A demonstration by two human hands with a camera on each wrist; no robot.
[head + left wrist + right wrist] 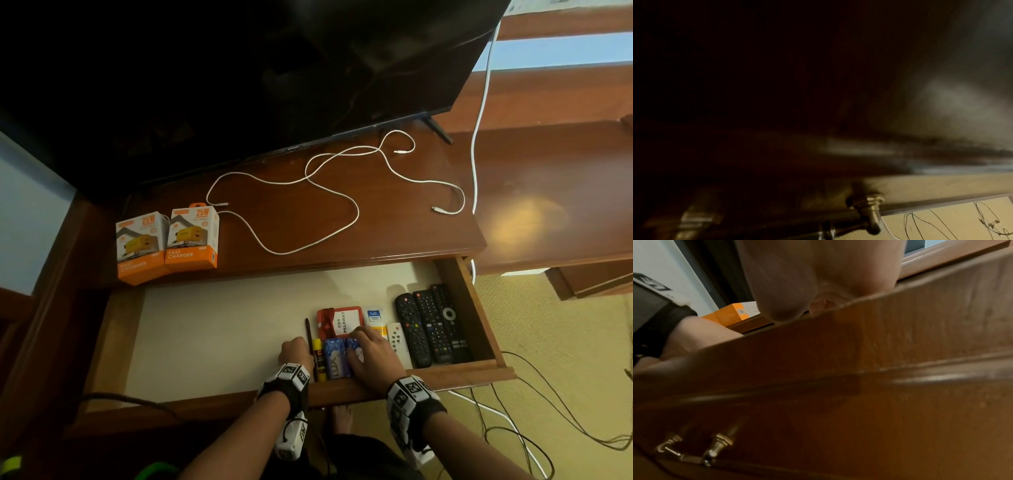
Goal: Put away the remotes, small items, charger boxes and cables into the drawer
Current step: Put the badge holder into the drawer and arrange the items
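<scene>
The wooden drawer point(476, 371) stands pulled out. At its right end lie three black remotes point(431, 325) and a small white remote point(397, 339). To their left are a red card holder point(337, 320), a Safi sachet point(374, 317), two blue Lux packs point(335, 358), a yellow stick point(318, 359) and a dark pen point(309, 337). My right hand point(368, 342) rests flat over the right blue pack. My left hand point(296, 349) is curled just left of the pen, fingertips hidden. Two orange charger boxes point(168, 245) and white cables point(329, 192) lie on the desk top.
A large dark TV point(239, 75) stands at the back of the desk point(411, 233). Another white cable point(479, 120) hangs down the right side. The drawer's left half shows bare cream lining point(212, 329). Its brass handle point(694, 451) is on the front; thin wires point(548, 411) lie on the floor.
</scene>
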